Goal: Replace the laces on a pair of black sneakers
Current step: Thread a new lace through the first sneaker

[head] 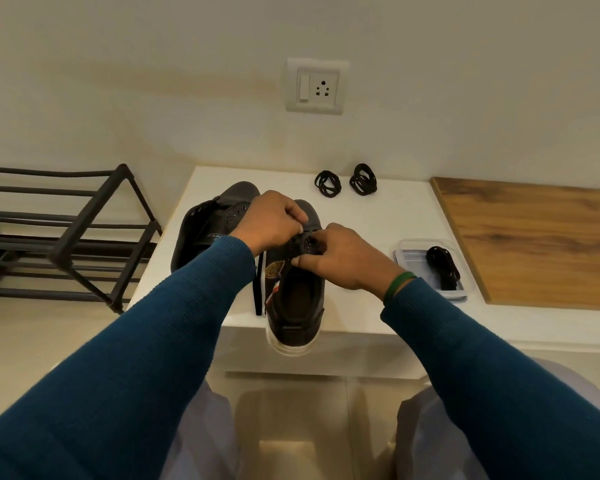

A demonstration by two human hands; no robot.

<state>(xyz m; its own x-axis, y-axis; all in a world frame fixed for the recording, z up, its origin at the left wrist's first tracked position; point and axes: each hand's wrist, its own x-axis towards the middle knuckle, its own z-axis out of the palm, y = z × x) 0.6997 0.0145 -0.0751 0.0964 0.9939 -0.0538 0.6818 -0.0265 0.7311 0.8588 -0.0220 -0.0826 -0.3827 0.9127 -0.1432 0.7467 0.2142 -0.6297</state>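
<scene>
A black sneaker point(295, 306), heel overhanging the desk's point(378, 209) front edge, is gripped at the eyelets by the curled fingers of the right hand point(343, 258), while a black lace point(258, 289) is pinched there by the left hand point(271, 220). The second sneaker point(205, 230) is seen toward the left edge, with two coiled laces point(327, 183) near the back edge.

Two black sneakers point(205, 230) point(295, 306), three coiled lace bundles point(327, 183) point(363, 179) point(443, 268), one clear container point(400, 258), one rack point(87, 216), one socket point(315, 85)
</scene>
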